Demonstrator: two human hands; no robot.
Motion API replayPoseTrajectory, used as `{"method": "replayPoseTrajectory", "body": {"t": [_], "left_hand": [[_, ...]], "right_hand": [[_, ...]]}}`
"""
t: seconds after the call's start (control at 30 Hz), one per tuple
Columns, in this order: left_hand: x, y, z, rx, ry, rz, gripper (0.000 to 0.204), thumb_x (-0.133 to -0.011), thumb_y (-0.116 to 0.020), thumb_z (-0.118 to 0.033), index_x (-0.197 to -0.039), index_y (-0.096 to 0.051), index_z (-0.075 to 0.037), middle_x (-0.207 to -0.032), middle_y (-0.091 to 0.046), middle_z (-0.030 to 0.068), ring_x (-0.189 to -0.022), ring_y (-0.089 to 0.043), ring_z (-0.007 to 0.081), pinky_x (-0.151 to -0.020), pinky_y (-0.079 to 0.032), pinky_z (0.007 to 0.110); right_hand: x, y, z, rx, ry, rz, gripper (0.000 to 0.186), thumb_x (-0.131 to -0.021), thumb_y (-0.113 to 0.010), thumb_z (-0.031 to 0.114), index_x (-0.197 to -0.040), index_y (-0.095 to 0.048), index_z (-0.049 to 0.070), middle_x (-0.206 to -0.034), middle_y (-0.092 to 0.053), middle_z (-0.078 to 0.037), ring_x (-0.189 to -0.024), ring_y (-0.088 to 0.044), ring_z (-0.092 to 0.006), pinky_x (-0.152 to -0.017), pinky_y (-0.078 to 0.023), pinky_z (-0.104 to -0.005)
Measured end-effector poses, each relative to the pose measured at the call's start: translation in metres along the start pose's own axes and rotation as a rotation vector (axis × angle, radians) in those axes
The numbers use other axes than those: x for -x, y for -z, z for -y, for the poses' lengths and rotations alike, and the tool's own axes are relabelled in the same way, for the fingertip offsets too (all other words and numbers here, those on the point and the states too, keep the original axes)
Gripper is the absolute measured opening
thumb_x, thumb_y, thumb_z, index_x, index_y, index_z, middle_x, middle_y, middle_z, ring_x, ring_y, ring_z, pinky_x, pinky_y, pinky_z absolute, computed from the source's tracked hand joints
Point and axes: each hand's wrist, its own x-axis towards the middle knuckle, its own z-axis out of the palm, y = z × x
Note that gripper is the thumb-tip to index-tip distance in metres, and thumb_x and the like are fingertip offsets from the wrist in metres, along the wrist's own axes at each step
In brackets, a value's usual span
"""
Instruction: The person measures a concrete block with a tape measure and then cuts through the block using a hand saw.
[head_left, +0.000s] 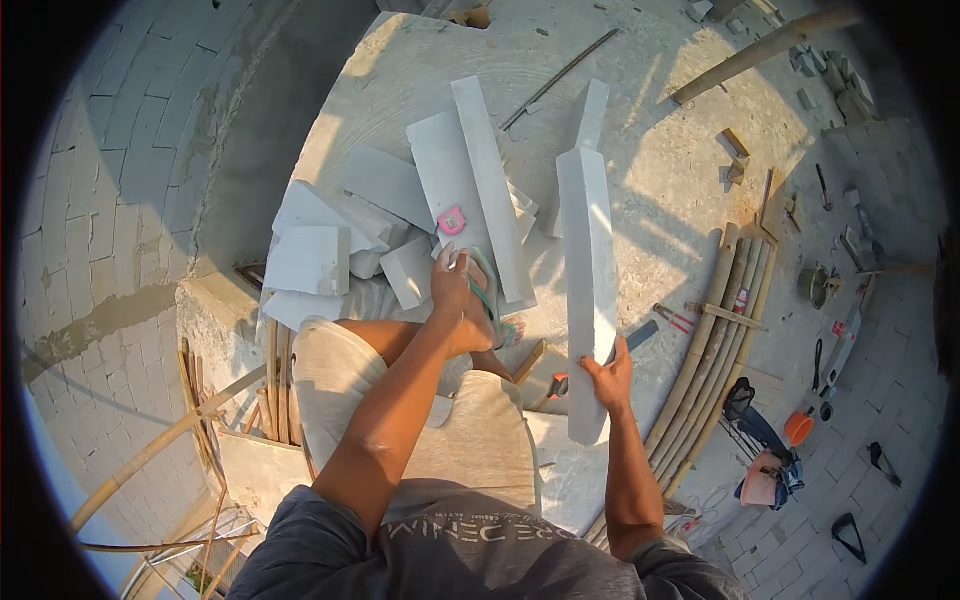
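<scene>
My right hand point(612, 378) grips the near right edge of a long, narrow white lightweight concrete block point(590, 260), thumb on its upper face. Behind the block's far end stands another pale block point(591, 112). My left hand point(450, 282) is beside my foot in a green flip-flop point(483, 282), its fingers bent together. Whether something small is between them is hard to make out. Just beyond these fingers a pink tape measure point(452, 220) rests on a wide white block point(440, 165). A long narrow block point(490, 190) lies alongside.
Cut block pieces point(308, 260) are piled at left. A thin rod point(560, 78) lies farther off. To the right are red-handled pincers point(673, 318), a bundle of bamboo poles point(715, 345) and an orange bowl point(798, 428). A slanting wooden post point(765, 52) stands at far right.
</scene>
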Motion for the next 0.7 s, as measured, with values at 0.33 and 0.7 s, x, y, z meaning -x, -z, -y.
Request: {"method": "replayPoseTrajectory", "body": {"t": [0.33, 0.7], "left_hand": [[0.096, 0.011, -0.183, -0.036, -0.174, 0.169, 0.056, -0.103, -0.064, -0.022, -0.150, -0.046, 0.002, -0.142, -0.060, 0.0181, -0.119, -0.065, 0.0242, -0.098, -0.053, 0.036], [0.079, 0.011, -0.349, 0.368, -0.313, 0.178, 0.057, -0.105, -0.062, -0.032, -0.149, -0.048, 0.002, -0.147, -0.055, 0.0194, -0.121, -0.064, 0.0277, -0.101, -0.053, 0.038]], "right_hand": [[0.161, 0.101, -0.089, 0.444, -0.420, 0.025, 0.062, -0.068, -0.083, 0.027, -0.119, -0.059, 0.000, -0.109, -0.073, -0.025, -0.103, -0.071, -0.0405, -0.092, -0.054, -0.0455], [0.269, 0.033, -0.165, 0.195, -0.622, 0.024, 0.069, -0.067, -0.089, 0.033, -0.121, -0.066, -0.001, -0.114, -0.074, -0.020, -0.110, -0.071, -0.0320, -0.096, -0.055, -0.0390]]}}
